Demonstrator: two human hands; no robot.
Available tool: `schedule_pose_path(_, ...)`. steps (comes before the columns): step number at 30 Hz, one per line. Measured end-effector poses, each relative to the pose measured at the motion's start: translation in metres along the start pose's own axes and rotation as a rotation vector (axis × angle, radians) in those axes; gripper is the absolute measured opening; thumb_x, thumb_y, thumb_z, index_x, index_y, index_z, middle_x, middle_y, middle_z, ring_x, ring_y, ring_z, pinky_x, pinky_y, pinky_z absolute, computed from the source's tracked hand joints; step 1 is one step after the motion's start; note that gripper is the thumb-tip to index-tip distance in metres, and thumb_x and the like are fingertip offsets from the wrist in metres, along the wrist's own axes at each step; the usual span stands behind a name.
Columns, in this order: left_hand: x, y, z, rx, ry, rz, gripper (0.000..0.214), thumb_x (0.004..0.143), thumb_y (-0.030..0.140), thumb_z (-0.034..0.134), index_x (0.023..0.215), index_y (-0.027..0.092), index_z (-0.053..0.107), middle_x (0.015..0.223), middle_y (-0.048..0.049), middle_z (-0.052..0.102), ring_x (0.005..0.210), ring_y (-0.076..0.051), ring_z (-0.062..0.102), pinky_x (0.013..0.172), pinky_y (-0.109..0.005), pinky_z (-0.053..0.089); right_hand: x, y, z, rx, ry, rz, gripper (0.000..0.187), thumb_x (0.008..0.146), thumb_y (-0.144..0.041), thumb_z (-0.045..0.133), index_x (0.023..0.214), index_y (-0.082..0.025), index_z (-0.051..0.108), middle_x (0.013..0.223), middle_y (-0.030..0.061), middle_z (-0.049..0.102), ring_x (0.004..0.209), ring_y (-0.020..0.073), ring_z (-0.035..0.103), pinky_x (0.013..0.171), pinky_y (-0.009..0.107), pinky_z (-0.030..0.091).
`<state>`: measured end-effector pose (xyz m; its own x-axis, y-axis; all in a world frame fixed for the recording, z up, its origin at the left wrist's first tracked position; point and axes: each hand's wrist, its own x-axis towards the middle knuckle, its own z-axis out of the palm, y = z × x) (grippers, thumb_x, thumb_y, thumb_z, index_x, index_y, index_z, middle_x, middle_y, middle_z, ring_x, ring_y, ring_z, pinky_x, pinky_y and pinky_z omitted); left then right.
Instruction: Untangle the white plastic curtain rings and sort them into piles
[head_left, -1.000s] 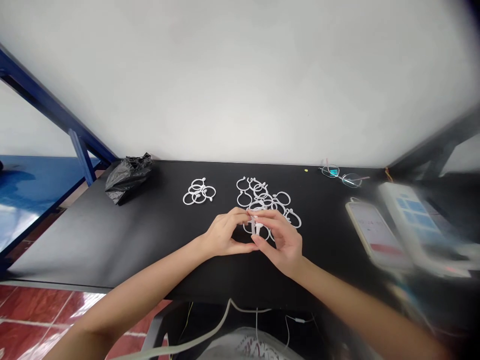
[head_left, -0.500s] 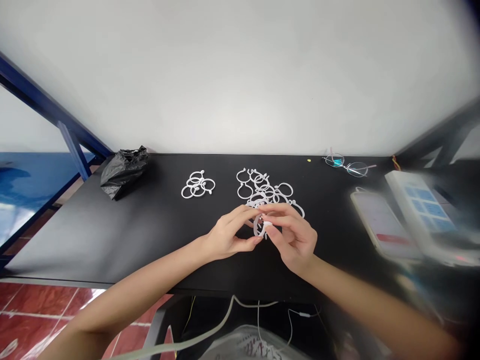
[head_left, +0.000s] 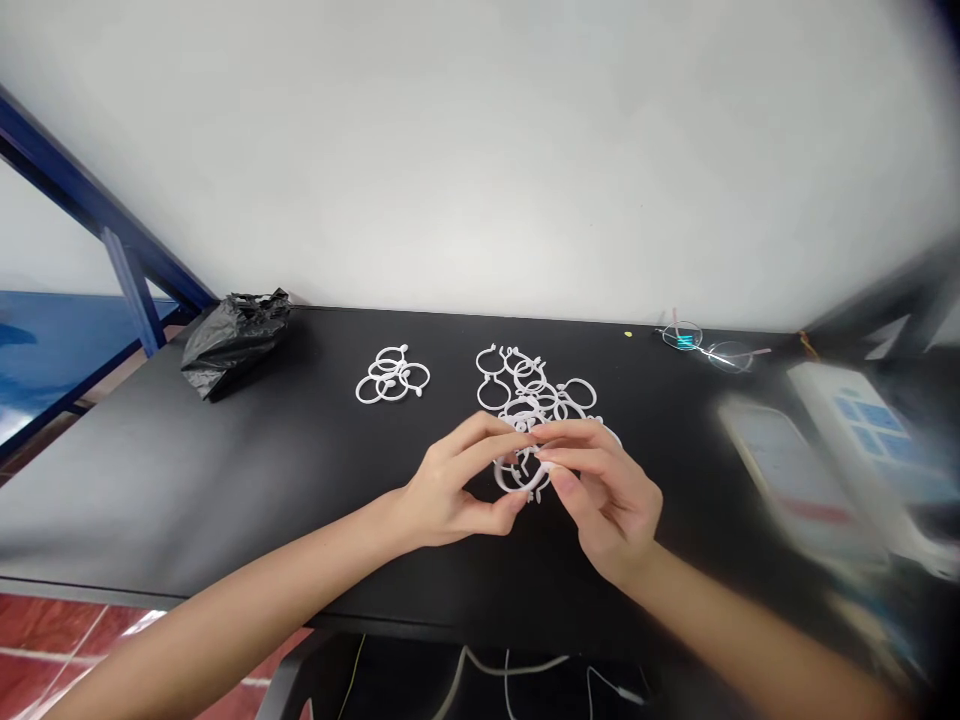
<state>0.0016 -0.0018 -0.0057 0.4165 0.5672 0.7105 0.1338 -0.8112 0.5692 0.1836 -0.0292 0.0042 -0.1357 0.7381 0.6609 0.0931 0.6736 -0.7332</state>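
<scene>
Both hands meet over the middle of a black table (head_left: 225, 470). My left hand (head_left: 450, 490) and my right hand (head_left: 607, 495) pinch one white plastic ring (head_left: 520, 474) between their fingertips, a little above the tabletop. Just behind the hands lies a loose pile of white rings (head_left: 536, 390), several of them overlapping. A smaller cluster of white rings (head_left: 391, 378) lies apart to the left of the pile.
A crumpled black plastic bag (head_left: 232, 340) sits at the back left. Glasses (head_left: 705, 347) lie at the back right by the wall. A phone (head_left: 787, 470) and a white device (head_left: 870, 440), both blurred, lie on the right. Cables (head_left: 510, 665) hang below the front edge.
The view shifted slightly, so the hands sit lower and a little to the right in the picture. The fingers have turned the ring, which now shows its full round face.
</scene>
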Motion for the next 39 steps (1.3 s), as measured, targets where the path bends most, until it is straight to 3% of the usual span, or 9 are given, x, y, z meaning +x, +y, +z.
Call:
schedule_pose_path(6,0.004,-0.003,-0.01,-0.026,0.099,-0.09,0.032,0.089,0.036,0.06,0.115,0.017,0.063,0.091,-0.0045,0.054,0.073,-0.012,0.059,0.064,-0.027,0.058,0.008,0.002,-0.002,-0.091,-0.05,-0.059,0.049,0.076,0.0,0.067,0.116,-0.028,0.068,0.101,0.0047,0.07,0.088,0.02,0.067,0.073,0.036,0.058)
schedule_pose_path(11,0.006,0.002,-0.011,-0.188,0.1,-0.298,0.028,0.092,0.04,0.058,0.102,0.015,0.067,0.085,-0.0049,0.059,0.07,-0.012,0.057,0.062,-0.028,0.057,0.005,0.0,0.002,-0.067,-0.03,0.076,0.044,0.08,0.0,0.066,0.112,-0.03,0.07,0.089,-0.0001,0.074,0.076,0.0158,0.07,0.065,0.03,0.062)
schedule_pose_path(16,0.006,0.006,-0.01,-0.367,0.089,-0.43,0.031,0.089,0.043,0.061,0.103,0.017,0.069,0.086,-0.0047,0.056,0.072,-0.013,0.06,0.059,-0.026,0.059,0.007,-0.007,0.005,0.009,0.035,0.227,0.032,0.083,-0.006,0.068,0.102,-0.031,0.074,0.088,-0.0012,0.077,0.07,0.0161,0.073,0.063,0.029,0.066)
schedule_pose_path(22,0.007,0.006,-0.011,-0.342,0.095,-0.394,0.034,0.09,0.045,0.059,0.108,0.018,0.071,0.083,-0.0043,0.054,0.072,-0.014,0.057,0.06,-0.028,0.057,0.011,-0.008,0.004,0.025,0.019,0.22,0.03,0.086,-0.009,0.066,0.102,-0.033,0.075,0.087,-0.0011,0.078,0.07,0.0174,0.075,0.061,0.03,0.067)
schedule_pose_path(27,0.009,0.006,-0.009,-0.26,0.089,-0.328,0.029,0.088,0.037,0.061,0.109,0.019,0.068,0.085,-0.0039,0.056,0.071,-0.013,0.056,0.063,-0.029,0.055,0.01,-0.007,0.002,0.053,0.024,0.251,0.029,0.087,-0.011,0.064,0.101,-0.034,0.075,0.086,-0.0018,0.077,0.071,0.0171,0.075,0.064,0.03,0.067)
schedule_pose_path(30,0.012,0.001,-0.013,-0.13,0.043,-0.219,0.029,0.086,0.03,0.061,0.113,0.018,0.064,0.089,-0.0045,0.058,0.072,-0.013,0.057,0.064,-0.028,0.055,0.01,-0.003,0.001,-0.003,0.015,0.259,0.025,0.087,-0.012,0.065,0.099,-0.031,0.075,0.086,-0.001,0.077,0.071,0.0161,0.074,0.067,0.028,0.067)
schedule_pose_path(33,0.017,-0.015,-0.027,0.186,-0.06,-0.125,0.033,0.083,0.027,0.062,0.115,0.017,0.061,0.096,-0.0071,0.063,0.081,-0.016,0.06,0.071,-0.03,0.055,0.016,0.009,-0.007,-0.126,0.012,0.278,0.016,0.088,-0.017,0.066,0.097,-0.027,0.075,0.088,0.0017,0.077,0.076,0.0174,0.075,0.074,0.031,0.065)
schedule_pose_path(36,0.019,-0.039,-0.051,0.623,-0.147,-0.239,0.03,0.088,0.029,0.058,0.114,0.015,0.062,0.098,-0.0092,0.067,0.09,-0.022,0.062,0.078,-0.037,0.054,0.028,0.031,-0.027,-0.273,0.128,0.328,0.017,0.087,-0.028,0.067,0.102,-0.021,0.073,0.094,0.0062,0.076,0.085,0.0208,0.074,0.077,0.035,0.064)
schedule_pose_path(39,0.015,-0.063,-0.074,0.933,-0.247,-0.424,0.029,0.089,0.032,0.056,0.111,0.014,0.064,0.101,-0.0113,0.068,0.097,-0.029,0.062,0.086,-0.045,0.05,0.039,0.055,-0.055,-0.516,0.089,0.362,0.023,0.084,-0.037,0.067,0.098,-0.019,0.072,0.092,0.0081,0.074,0.078,0.0208,0.071,0.065,0.033,0.061)
